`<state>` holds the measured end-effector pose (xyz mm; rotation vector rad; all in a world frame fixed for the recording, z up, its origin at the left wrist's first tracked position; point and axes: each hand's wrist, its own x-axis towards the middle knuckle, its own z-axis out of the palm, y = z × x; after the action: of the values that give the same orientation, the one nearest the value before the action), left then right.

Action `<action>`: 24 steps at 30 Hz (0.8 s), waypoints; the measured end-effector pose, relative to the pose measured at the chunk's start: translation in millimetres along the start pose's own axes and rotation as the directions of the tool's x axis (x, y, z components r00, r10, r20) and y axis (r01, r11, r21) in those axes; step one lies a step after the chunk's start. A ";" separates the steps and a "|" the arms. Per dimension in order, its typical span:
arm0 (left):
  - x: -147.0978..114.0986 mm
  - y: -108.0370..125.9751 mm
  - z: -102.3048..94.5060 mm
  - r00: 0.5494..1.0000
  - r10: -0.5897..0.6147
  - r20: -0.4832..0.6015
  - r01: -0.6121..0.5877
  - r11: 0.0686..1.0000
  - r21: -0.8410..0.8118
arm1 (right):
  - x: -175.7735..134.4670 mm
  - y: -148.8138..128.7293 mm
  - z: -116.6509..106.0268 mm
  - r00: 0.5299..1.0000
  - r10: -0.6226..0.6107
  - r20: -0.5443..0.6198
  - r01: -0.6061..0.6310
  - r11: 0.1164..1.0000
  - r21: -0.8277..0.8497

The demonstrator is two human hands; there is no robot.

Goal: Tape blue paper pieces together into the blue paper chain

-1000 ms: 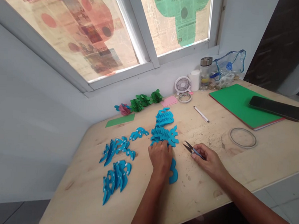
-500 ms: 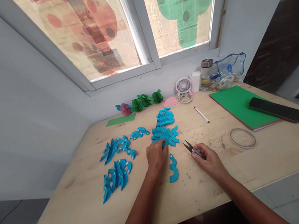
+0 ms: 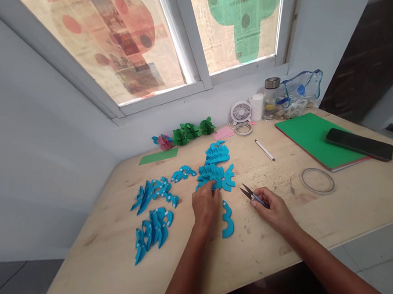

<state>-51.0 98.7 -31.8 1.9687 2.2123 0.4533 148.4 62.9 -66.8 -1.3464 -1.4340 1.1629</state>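
My left hand has its fingers curled at the near side of a fanned pile of blue scalloped paper pieces; its fingertips are partly hidden. Blue thread snips are in my right hand, blades apart and pointing left toward the paper. Just right of the pile lie a few loose blue pieces. A single wavy blue piece rests flat between my hands. Behind the pile is another blue stack. To the left are blue pieces with small white patches, in a near group and a farther group.
Folded green paper shapes and a pink one line the wall. A small fan, tape roll, bottle and pen stand or lie farther back. At right are a green sheet, phone and ring.
The blue pile under my left hand has shifted slightly left, and a gap now shows between it and the loose pieces at its right. My right hand keeps hold of the snips.
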 end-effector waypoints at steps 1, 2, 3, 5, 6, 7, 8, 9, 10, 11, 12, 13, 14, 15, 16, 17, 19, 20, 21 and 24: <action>-1.7 0.8 0.0 1.000 -0.001 -0.008 0.001 1.000 -0.012 | -0.1 0.0 0.0 1.000 -0.002 -0.001 0.002 1.000 0.003; -3.4 1.7 0.3 1.000 -0.002 -0.014 0.001 1.000 -0.025 | -0.2 -0.1 0.0 1.000 -0.003 0.001 0.003 1.000 0.006; -5.1 2.7 1.0 1.000 -0.002 -0.016 0.001 0.999 -0.037 | -0.2 0.0 0.1 1.000 -0.001 0.003 0.001 1.000 0.008; -8.3 4.9 2.9 1.000 0.002 -0.011 -0.003 0.998 -0.060 | -0.1 0.3 0.2 1.000 0.007 0.009 -0.007 1.000 0.007; -9.8 6.1 3.9 1.000 0.007 -0.004 -0.007 0.997 -0.070 | 0.0 0.6 0.3 1.000 0.011 0.016 -0.011 1.000 0.005; -11.2 7.3 4.7 1.000 0.012 0.005 -0.011 0.997 -0.079 | 0.2 1.1 0.3 1.000 0.013 0.018 -0.013 1.000 0.004; -12.5 8.3 5.3 1.000 0.016 0.014 -0.015 0.996 -0.087 | 0.3 1.6 0.3 1.000 0.012 0.019 -0.012 1.000 0.004; -13.7 9.1 5.5 1.000 0.020 0.022 -0.018 0.995 -0.095 | 0.5 2.2 0.1 1.000 0.010 0.021 -0.010 1.000 0.004; -14.9 9.6 5.3 0.999 0.022 0.029 -0.019 0.994 -0.104 | 0.7 2.8 -0.1 1.000 0.005 0.021 -0.005 1.000 0.004; -16.0 9.7 4.7 0.999 0.022 0.036 -0.017 0.993 -0.114 | 0.9 3.3 -0.4 1.000 0.002 0.019 -0.002 1.000 0.002; -17.1 9.4 3.7 0.999 0.018 0.041 -0.013 0.992 -0.125 | 1.0 3.7 -0.8 1.000 0.000 0.019 0.000 1.000 0.001; -18.3 8.4 2.4 0.999 0.012 0.046 -0.006 0.991 -0.137 | 1.1 3.9 -1.3 1.000 -0.002 0.019 0.001 1.000 0.001; -19.7 6.9 0.9 0.999 0.002 0.050 0.005 0.989 -0.150 | 1.2 3.9 -1.9 1.000 -0.002 0.017 0.002 1.000 0.004; -21.3 4.7 -0.7 0.999 -0.011 0.053 0.019 0.986 -0.164 | 1.3 3.7 -2.4 1.000 -0.002 0.014 0.002 1.000 0.007; -23.3 2.0 -2.1 0.998 -0.024 0.056 0.034 0.983 -0.178 | 1.4 3.3 -2.9 1.000 -0.002 0.012 0.001 1.000 0.010; -25.7 -1.2 -3.3 0.997 -0.037 0.061 0.048 0.980 -0.193 | 1.5 2.9 -3.1 1.000 -0.001 0.011 0.001 1.000 0.008; -31.7 -8.3 -4.7 0.996 -0.056 0.073 0.071 0.972 -0.225 | 1.7 2.1 -2.8 1.000 0.000 0.009 0.000 1.000 -0.005; -35.4 -11.9 -4.9 0.995 -0.060 0.081 0.078 0.967 -0.242 | 1.7 1.6 -2.4 1.000 -0.001 0.011 0.001 1.000 -0.010; -39.3 -15.1 -4.7 0.994 -0.062 0.089 0.083 0.962 -0.260 | 1.6 0.9 -1.8 1.000 -0.002 0.011 0.002 1.000 -0.007; -51.6 -21.9 -3.6 0.993 -0.055 0.103 0.084 0.947 -0.311 | -0.2 -4.1 -3.7 1.000 0.006 -0.011 -0.005 0.998 0.056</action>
<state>-66.1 45.1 -40.1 1.7059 2.0000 0.6463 151.1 63.0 -62.0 -1.3168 -1.3805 1.1893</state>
